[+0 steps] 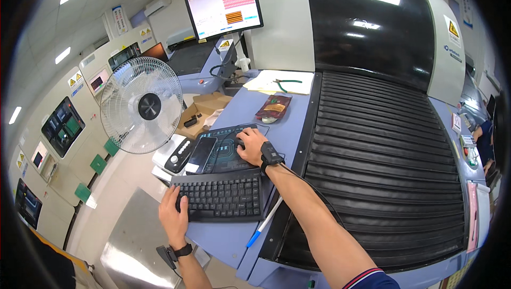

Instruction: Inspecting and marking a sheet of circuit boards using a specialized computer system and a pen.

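My right hand (pixel 252 146) is curled over a dark computer mouse (pixel 241 142), which it mostly hides, on a black patterned mouse pad (pixel 223 162). The fingers of my left hand (pixel 173 215) lie outstretched along the left end of a black keyboard (pixel 221 196), holding nothing. Left of the mouse, a smartphone (pixel 202 155) rests partly on the pad. A lit monitor (pixel 223 9) beyond the desk shows a pale window with a red pattern and an orange striped patch. Both my wrists carry black strapped devices.
A fan (pixel 149 106) stands at left beside an open cardboard box (pixel 202 113). Farther back lie a dark red packet (pixel 274 106) and green-handled pliers (pixel 287 82) on papers. A blue-and-white pen (pixel 264 222) is near the keyboard. A black ribbed cover (pixel 383 166) fills the right; a person (pixel 483 142) is beyond.
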`<state>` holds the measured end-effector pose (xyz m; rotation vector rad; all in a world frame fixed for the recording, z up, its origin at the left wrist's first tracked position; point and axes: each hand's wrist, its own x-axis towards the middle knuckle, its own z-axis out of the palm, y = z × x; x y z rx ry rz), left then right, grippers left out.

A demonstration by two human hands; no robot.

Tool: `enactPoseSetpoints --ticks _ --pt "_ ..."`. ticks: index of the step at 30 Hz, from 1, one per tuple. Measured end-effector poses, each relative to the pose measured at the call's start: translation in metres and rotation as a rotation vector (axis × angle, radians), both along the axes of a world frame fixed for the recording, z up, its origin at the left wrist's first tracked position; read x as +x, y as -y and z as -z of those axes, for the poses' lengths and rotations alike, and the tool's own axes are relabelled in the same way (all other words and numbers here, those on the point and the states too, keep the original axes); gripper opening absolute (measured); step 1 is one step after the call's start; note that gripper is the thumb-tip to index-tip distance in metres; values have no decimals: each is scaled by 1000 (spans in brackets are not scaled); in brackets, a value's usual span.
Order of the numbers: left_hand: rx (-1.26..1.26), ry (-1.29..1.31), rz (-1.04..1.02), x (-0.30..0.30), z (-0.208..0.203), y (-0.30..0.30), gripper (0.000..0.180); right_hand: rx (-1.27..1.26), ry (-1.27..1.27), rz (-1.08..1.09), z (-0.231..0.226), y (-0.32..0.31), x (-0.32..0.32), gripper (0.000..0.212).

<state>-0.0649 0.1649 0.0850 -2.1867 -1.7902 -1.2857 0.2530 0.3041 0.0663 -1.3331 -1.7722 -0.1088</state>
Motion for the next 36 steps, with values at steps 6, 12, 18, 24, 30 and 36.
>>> enactPoseSetpoints --ticks 6,12,18,24,30,36 --pt "-42 -119 -20 -2 4 3 38 -21 7 12 1 -2 1 34" --pt "-89 -76 -45 -2 5 1 38 -3 10 13 0 0 0 33" --pt "-92 -51 -44 -1 4 3 37 7 -4 11 -1 1 0 33" --pt "-65 -61 -38 -1 4 2 35 21 9 18 0 0 0 32" --pt "-55 -62 -36 -1 5 1 35 6 1 18 -2 2 0 31" --pt "-43 -85 -44 -2 5 1 33 7 -1 13 -2 2 0 31"
